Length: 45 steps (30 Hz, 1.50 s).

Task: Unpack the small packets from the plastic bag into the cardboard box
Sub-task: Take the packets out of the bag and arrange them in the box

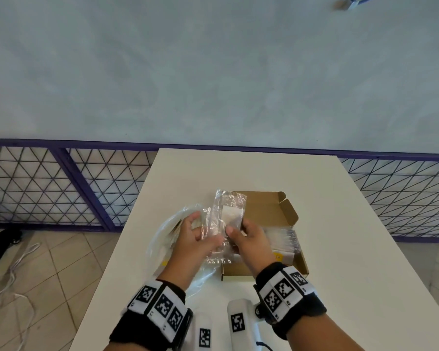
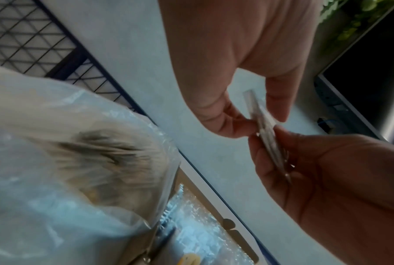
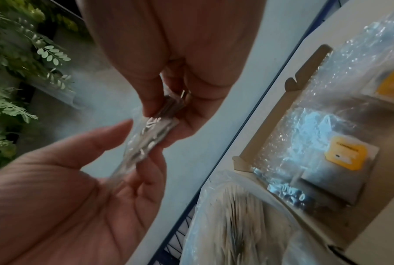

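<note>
Both hands hold a thin stack of clear small packets (image 1: 227,216) upright above the table, between the bag and the box. My left hand (image 1: 195,239) pinches its lower left edge, thumb on the front. My right hand (image 1: 251,239) pinches the right edge; in the right wrist view its fingers (image 3: 152,100) clamp the stack (image 3: 146,139). The clear plastic bag (image 1: 167,239) lies left of the box, with more packets showing through it (image 3: 236,224). The open cardboard box (image 1: 271,211) holds several packets (image 1: 281,239) with yellow labels (image 3: 345,154).
The white table (image 1: 340,249) is narrow, with its left edge close to the bag. Two white tagged cylinders (image 1: 236,323) sit at the near edge between my wrists. A purple mesh fence (image 1: 61,186) runs behind, and cables (image 1: 18,262) lie on the tiled floor at left.
</note>
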Tool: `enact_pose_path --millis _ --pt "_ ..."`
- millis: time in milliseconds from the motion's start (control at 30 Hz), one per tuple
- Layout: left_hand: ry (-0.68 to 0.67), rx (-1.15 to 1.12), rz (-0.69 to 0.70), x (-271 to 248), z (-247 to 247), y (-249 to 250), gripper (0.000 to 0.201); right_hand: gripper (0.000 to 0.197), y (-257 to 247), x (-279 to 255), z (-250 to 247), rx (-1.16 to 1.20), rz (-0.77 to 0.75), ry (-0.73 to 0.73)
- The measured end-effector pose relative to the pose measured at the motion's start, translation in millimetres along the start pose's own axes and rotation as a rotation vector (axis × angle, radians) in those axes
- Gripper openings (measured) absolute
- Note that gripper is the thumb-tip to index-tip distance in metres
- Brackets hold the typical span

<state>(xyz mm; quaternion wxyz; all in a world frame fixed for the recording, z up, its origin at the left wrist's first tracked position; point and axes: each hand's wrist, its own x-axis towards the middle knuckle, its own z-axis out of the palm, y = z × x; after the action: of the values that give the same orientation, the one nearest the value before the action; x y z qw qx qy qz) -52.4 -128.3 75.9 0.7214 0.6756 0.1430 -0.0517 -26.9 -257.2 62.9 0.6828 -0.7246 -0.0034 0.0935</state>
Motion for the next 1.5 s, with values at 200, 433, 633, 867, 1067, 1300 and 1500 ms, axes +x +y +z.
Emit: enact_pose_path --millis 200,433,633,867,1067,1300,1500 --pt "-0.235 -0.095 -0.154 -4 13 2 0.015 0.029 7 -2 -8 0.151 0.040 -0.036" --pt "-0.238 -0.145 -0.188 0 26 7 0.020 0.070 9 -5 -25 -0.373 -0.136 0.159" --pt "-0.479 -0.215 -0.248 6 36 1 0.046 0.048 1 -5 -36 -0.359 -0.065 0.060" --pt "-0.423 -0.187 -0.258 9 48 -6 0.036 0.032 3 -12 -51 0.207 0.093 -0.104" --pt "-0.250 0.008 -0.077 11 59 -11 0.062 0.023 4 -13 -61 0.166 0.080 -0.034" --pt "-0.114 -0.018 -0.057 12 61 -13 0.022 0.006 12 -8 -71 0.096 0.005 0.061" --pt "-0.057 -0.034 -0.072 17 58 -17 0.014 0.018 17 -6 -73 0.020 -0.009 0.086"
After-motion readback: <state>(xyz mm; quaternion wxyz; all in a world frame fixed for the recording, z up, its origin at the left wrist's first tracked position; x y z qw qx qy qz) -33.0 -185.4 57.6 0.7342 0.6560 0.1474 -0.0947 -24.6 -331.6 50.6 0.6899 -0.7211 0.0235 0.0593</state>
